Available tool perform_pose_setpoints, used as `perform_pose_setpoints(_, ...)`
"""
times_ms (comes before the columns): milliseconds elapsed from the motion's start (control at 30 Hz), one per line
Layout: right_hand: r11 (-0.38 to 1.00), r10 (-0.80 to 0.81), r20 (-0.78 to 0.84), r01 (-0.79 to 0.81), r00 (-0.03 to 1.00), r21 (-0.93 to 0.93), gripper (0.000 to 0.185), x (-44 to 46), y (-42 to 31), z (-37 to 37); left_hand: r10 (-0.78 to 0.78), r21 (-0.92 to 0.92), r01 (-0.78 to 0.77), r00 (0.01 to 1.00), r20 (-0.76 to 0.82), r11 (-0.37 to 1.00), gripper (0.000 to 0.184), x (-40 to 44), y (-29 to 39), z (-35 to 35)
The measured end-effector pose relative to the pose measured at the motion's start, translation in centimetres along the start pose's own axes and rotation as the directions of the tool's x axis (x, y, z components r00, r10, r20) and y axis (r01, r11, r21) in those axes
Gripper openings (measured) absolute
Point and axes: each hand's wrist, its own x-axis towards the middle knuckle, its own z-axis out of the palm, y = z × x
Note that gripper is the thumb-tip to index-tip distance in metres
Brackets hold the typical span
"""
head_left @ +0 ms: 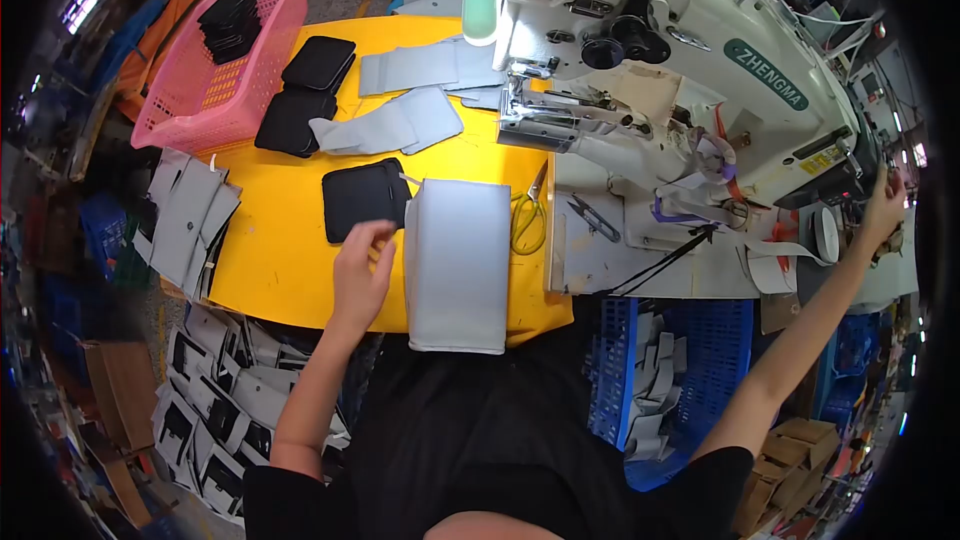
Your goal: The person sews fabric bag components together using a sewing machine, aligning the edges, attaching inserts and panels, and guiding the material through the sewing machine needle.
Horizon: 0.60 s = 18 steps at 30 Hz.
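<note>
My left hand [362,275] hovers at the front of the yellow work surface, fingers loosely bent and apart, slightly blurred, with nothing visible in it. Just beyond its fingertips lies a black square fabric piece [360,202]. Beside this hand, a folded grey panel [460,265] lies flat, its near end over the table edge. My right hand [883,202] is stretched far right to the end of the white sewing machine [690,15], by its dark end part. Whether those fingers grip anything is unclear. Yellow-handled scissors [528,223] lie right of the panel.
Black pieces [305,100] and grey pieces [400,120] lie farther back. A pink basket [175,130] holds more black pieces. Thread snips [594,217] rest under the machine arm. A blue crate [720,340] with grey pieces stands below; several grey-and-black pieces [215,400] are piled lower left.
</note>
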Motion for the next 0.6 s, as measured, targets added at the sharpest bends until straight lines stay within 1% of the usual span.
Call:
perform_pose_setpoints(33, 0.921, 0.116, 0.224, -0.190, 0.968, 0.340, 0.038, 1.3, 2.5, 2.5, 0.034, -0.082, -0.034, 0.999, -0.003, 0.996, 0.014, 1.4, 1.5, 0.4)
perform_pose_setpoints(67, 0.701, 0.133, 0.461, -0.412, 0.877, 0.582, 0.042, 1.8, 3.5, 4.0, 0.068, -0.164, -0.069, 0.998, -0.011, 0.984, 0.014, 2.8, 2.8, 0.9)
perform_pose_setpoints(100, 0.696, 0.127, 0.460, -0.409, 0.879, 0.590, 0.042, 1.1, 2.1, 4.0, 0.089, -0.195, -0.092, 0.996, -0.022, 0.976, 0.014, 4.2, 4.0, 1.5)
perform_pose_setpoints(167, 0.372, 0.264, 0.507, -0.571, 0.821, 0.732, 0.048, -2.3, -5.1, 1.3, 0.112, -0.229, -0.119, 0.993, -0.040, 0.966, 0.013, 6.6, 6.1, 3.0)
perform_pose_setpoints(200, 0.186, 0.316, 0.542, -0.612, 0.778, 0.769, 0.050, -3.3, -6.6, 0.6, 0.114, -0.295, -0.135, 0.990, -0.088, 0.946, 0.011, 7.8, 7.1, 3.9)
perform_pose_setpoints(233, 0.184, 0.310, 0.540, -0.607, 0.782, 0.773, 0.050, -4.2, -4.5, 1.6, 0.112, -0.359, -0.153, 0.985, -0.134, 0.921, 0.009, 8.5, 8.0, 4.5)
perform_pose_setpoints(267, 0.170, 0.273, 0.529, -0.581, 0.804, 0.796, 0.052, -5.3, -0.9, 3.4, 0.112, -0.360, -0.157, 0.984, -0.141, 0.920, 0.009, 8.7, 8.8, 4.8)
perform_pose_setpoints(300, 0.153, 0.239, 0.515, -0.556, 0.823, 0.817, 0.054, -5.8, 0.0, 4.2, 0.123, -0.306, -0.158, 0.984, -0.130, 0.939, 0.009, 8.7, 9.5, 5.0)
perform_pose_setpoints(333, 0.151, 0.239, 0.512, -0.553, 0.825, 0.820, 0.054, -5.8, 1.1, 4.8, 0.134, -0.252, -0.159, 0.984, -0.115, 0.955, 0.009, 8.7, 10.1, 5.2)
perform_pose_setpoints(367, 0.134, 0.275, 0.521, -0.568, 0.808, 0.812, 0.056, -5.9, 1.0, 4.9, 0.142, -0.197, -0.159, 0.985, -0.096, 0.967, 0.009, 8.7, 10.5, 5.7)
perform_pose_setpoints(400, 0.119, 0.313, 0.529, -0.585, 0.789, 0.802, 0.059, -6.1, 0.8, 4.8, 0.145, -0.197, -0.160, 0.985, -0.092, 0.967, 0.009, 8.7, 10.9, 6.6)
perform_pose_setpoints(433, 0.105, 0.352, 0.537, -0.602, 0.767, 0.792, 0.061, -6.4, 0.7, 4.7, 0.312, -0.092, -0.328, 0.937, -0.156, 0.940, 0.010, 8.6, 11.5, 7.6)
perform_pose_setpoints(467, 0.110, 0.357, 0.537, -0.605, 0.764, 0.788, 0.061, -6.5, 0.8, 4.7, 0.471, 0.019, -0.477, 0.859, -0.201, 0.878, 0.012, 8.6, 12.0, 8.4)
perform_pose_setpoints(500, 0.104, 0.352, 0.534, -0.599, 0.769, 0.794, 0.061, -6.5, 0.8, 4.9, 0.467, 0.011, -0.474, 0.863, -0.195, 0.880, 0.012, 8.9, 12.4, 9.1)
perform_pose_setpoints(600, 0.097, 0.338, 0.528, -0.586, 0.779, 0.804, 0.062, -6.4, 1.0, 4.8, 0.523, 0.284, -0.472, 0.841, -0.139, 0.835, 0.014, 10.8, 13.8, 10.3)
